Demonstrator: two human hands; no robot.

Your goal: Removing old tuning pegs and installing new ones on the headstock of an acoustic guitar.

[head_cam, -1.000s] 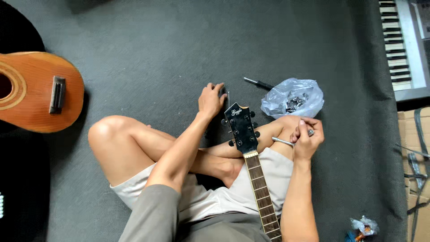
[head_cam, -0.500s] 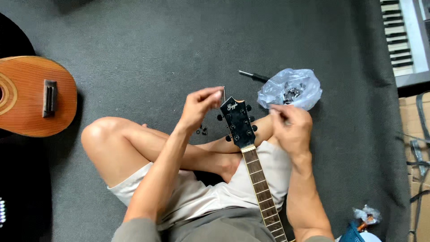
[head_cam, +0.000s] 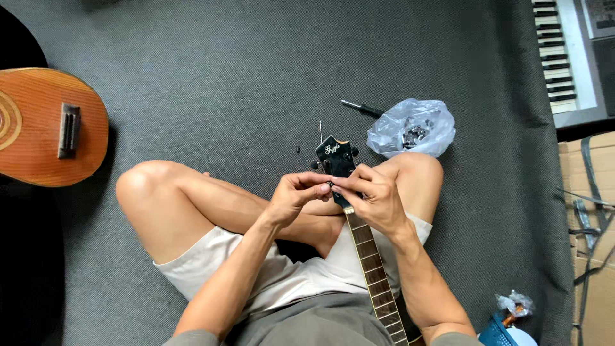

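Both hands have closed in at frame centre: left hand [head_cam: 296,192] and right hand [head_cam: 375,197] fingertips pinch together at the guitar headstock [head_cam: 336,157], whose neck [head_cam: 375,275] runs toward lower right.

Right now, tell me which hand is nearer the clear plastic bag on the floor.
Right. The right hand sits at the guitar headstock, just below and left of the plastic bag. The left hand meets it from the far side, farther from the bag.

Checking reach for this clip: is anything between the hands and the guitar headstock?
Nothing visible. Both the left hand and right hand already meet at the black headstock, fingers pinched together over its lower part.
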